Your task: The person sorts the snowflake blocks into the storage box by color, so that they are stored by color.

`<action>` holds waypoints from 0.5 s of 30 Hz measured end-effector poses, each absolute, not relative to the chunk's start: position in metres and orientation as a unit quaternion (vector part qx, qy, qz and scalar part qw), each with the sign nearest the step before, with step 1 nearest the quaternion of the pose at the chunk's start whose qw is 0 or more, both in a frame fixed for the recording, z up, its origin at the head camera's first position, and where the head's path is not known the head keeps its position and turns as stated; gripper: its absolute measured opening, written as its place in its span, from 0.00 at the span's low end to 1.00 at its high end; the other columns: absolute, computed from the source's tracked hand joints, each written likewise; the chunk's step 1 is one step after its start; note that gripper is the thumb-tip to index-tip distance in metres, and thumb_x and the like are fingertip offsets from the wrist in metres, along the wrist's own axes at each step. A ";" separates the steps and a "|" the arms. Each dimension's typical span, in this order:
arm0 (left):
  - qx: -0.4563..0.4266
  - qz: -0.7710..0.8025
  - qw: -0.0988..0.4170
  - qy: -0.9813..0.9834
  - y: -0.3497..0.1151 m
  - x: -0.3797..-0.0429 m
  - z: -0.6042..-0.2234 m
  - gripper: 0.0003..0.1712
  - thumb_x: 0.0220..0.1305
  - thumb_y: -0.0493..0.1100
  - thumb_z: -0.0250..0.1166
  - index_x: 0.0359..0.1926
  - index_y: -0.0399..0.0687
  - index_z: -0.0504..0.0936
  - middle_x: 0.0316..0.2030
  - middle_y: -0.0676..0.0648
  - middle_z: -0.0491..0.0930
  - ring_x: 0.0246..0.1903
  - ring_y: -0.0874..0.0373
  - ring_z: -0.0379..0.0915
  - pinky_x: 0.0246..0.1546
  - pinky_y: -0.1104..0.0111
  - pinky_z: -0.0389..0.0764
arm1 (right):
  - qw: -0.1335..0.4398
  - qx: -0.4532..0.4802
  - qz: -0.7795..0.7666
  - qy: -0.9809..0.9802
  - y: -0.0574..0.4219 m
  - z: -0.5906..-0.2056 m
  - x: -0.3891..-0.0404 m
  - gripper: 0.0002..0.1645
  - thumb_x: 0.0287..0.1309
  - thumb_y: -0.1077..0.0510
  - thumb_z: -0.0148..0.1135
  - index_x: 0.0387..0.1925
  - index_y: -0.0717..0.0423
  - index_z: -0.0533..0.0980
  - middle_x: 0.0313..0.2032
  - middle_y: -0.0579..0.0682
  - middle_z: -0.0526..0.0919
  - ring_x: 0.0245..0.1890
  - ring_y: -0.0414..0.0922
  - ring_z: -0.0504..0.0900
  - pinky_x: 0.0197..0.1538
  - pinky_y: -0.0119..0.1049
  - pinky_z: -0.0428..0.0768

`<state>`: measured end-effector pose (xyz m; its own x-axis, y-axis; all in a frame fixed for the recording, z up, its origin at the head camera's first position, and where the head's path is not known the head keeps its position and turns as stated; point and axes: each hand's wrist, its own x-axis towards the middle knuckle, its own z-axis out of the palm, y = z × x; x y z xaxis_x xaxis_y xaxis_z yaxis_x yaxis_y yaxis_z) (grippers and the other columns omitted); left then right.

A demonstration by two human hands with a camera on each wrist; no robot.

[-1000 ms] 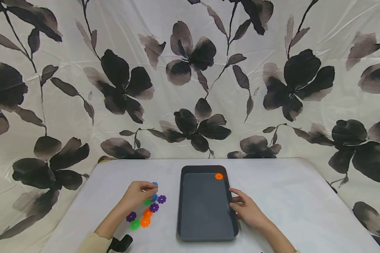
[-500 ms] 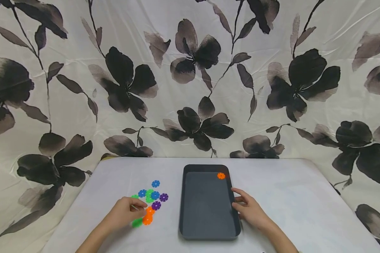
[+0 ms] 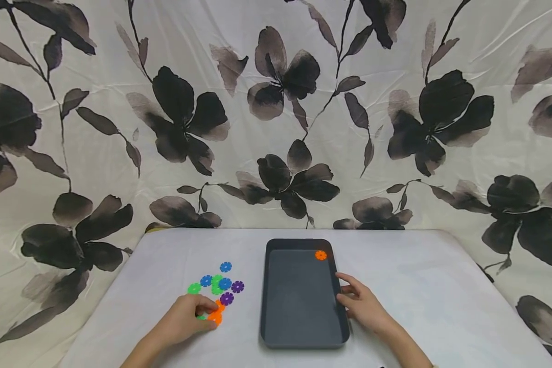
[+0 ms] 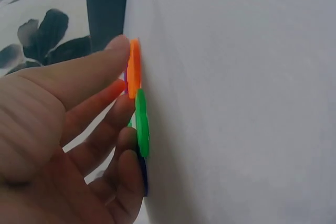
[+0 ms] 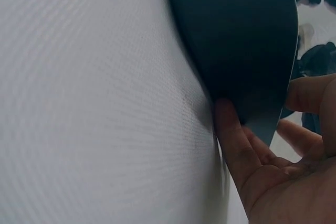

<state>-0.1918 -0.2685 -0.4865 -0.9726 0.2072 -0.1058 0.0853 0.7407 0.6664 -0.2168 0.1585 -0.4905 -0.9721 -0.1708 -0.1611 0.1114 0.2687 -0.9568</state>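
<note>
At the left of the table, my left hand (image 3: 183, 318) has its thumb and index finger around an orange flower-shaped disc (image 3: 216, 318) and pinches its edges. In the left wrist view, a green disc (image 4: 142, 124) lies beside that orange disc (image 4: 134, 69), close to the curled lower fingers. A second orange disc partly shows by the index fingertip. My right hand (image 3: 364, 305) touches the right side of a dark grey baking tray (image 3: 303, 301). Its fingers are extended, with tips at the rim and low on the outer wall (image 5: 236, 35).
Beyond the left hand lie blue discs (image 3: 225, 267), purple discs (image 3: 237, 286) and green discs (image 3: 194, 289), some overlapping. One orange disc (image 3: 320, 255) sits inside the tray at its far right corner. A floral cloth (image 3: 276, 128) hangs behind the white table (image 3: 409, 276).
My left hand has come nearer, from the far blue discs down to the orange ones, and its fingers have closed on one. The right hand stays at the tray's side.
</note>
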 end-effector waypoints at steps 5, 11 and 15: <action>0.066 0.343 0.081 0.933 -0.265 -0.192 -0.487 0.18 0.41 0.44 0.81 0.36 0.51 0.87 0.28 0.55 0.76 0.30 0.56 0.67 0.29 0.69 0.71 | 0.117 -0.016 -0.604 0.788 0.159 -0.491 -0.217 0.33 0.65 0.64 0.58 0.70 0.55 0.62 0.51 0.61 0.76 0.44 0.52 0.81 0.38 0.46 0.83; 0.071 0.343 0.078 0.933 -0.263 -0.193 -0.487 0.17 0.41 0.42 0.81 0.35 0.49 0.85 0.26 0.55 0.75 0.28 0.56 0.66 0.26 0.70 0.70 | 0.117 -0.019 -0.604 0.788 0.159 -0.491 -0.217 0.33 0.65 0.64 0.57 0.70 0.55 0.62 0.51 0.61 0.76 0.45 0.52 0.81 0.39 0.46 0.83; 0.084 0.350 0.072 0.930 -0.261 -0.194 -0.487 0.18 0.40 0.41 0.81 0.33 0.51 0.82 0.25 0.54 0.74 0.28 0.57 0.67 0.26 0.70 0.71 | 0.114 -0.015 -0.600 0.791 0.159 -0.490 -0.218 0.33 0.65 0.64 0.58 0.70 0.55 0.63 0.50 0.61 0.77 0.45 0.52 0.81 0.39 0.46 0.83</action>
